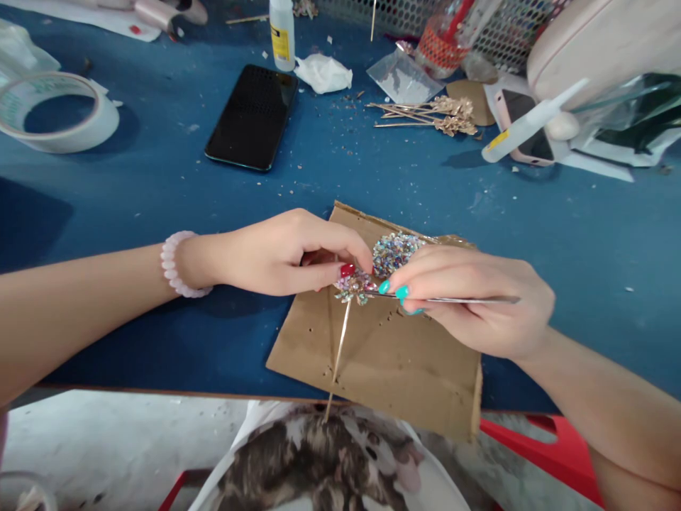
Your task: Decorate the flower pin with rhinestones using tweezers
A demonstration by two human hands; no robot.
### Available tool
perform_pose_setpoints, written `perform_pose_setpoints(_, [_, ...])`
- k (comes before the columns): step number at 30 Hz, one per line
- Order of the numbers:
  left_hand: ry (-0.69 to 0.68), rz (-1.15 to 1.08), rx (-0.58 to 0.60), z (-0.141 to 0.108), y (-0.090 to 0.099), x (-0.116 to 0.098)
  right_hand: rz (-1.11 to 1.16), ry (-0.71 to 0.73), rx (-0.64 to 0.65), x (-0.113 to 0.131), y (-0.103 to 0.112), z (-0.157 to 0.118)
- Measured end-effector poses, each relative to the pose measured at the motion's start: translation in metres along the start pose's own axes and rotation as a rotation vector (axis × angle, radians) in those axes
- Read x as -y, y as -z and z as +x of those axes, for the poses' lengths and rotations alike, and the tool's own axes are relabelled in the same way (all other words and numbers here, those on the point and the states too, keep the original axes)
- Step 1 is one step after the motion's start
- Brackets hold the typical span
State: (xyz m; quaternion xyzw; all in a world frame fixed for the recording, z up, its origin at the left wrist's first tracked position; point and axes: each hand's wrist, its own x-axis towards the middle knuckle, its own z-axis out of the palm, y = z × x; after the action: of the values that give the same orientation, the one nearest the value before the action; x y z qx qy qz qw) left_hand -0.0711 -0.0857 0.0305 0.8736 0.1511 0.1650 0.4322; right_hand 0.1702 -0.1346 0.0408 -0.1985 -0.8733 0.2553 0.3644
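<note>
The left hand (277,252) is pinching the beaded ornament (355,285) over the cardboard (394,362); it is looking light and fragile, so its thin stick (341,341) is probably offering safer hold. The right hand (494,280) is gripping a slender metal tool (473,300).

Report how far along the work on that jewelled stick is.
Looks done: gems cluster on the jewelled head of the stick.
In hand: the left hand grips it; the right hand holds a thin metal tool to it.
Possibly left: adding from the gem heap on the cardboard; how many, I can't tell.
</note>
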Motion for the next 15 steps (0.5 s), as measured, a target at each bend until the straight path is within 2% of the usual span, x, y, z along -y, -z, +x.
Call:
perform_pose_setpoints(11, [0.037,-0.007,0.011,0.0003,-0.0012,0.0002,-0.011,0.022,0.042,0.0020,0.0000,0.0019])
perform_pose_setpoints(15, [0.007,-0.007,-0.002,0.0001,-0.0008,-0.0012,-0.014,0.034,0.032,0.0026,-0.0001,0.0020])
